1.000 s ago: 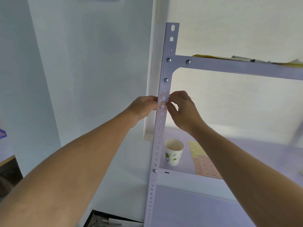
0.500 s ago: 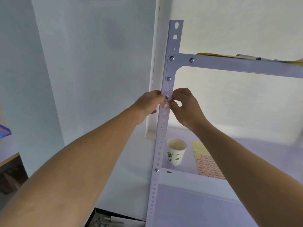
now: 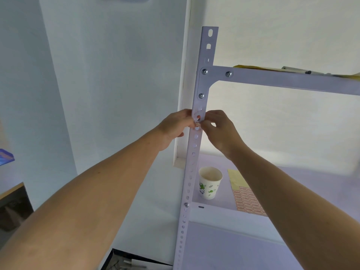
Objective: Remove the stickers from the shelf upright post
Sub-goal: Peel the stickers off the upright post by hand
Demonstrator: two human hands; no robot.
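Left hand (image 3: 175,126) is curled round one white perforated metal upright post (image 3: 197,141); one small red-edged sticker (image 3: 198,124) on its face is pinched by right hand (image 3: 218,130). Lower, right of the post, one green-printed paper cup (image 3: 210,185) and one yellow label sheet (image 3: 243,193) are seen.

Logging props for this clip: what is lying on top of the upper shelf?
The edge of a yellow sheet and a pen-like thing show above the upper shelf's front rail. The camera looks up from below, so the rail hides everything else up there.
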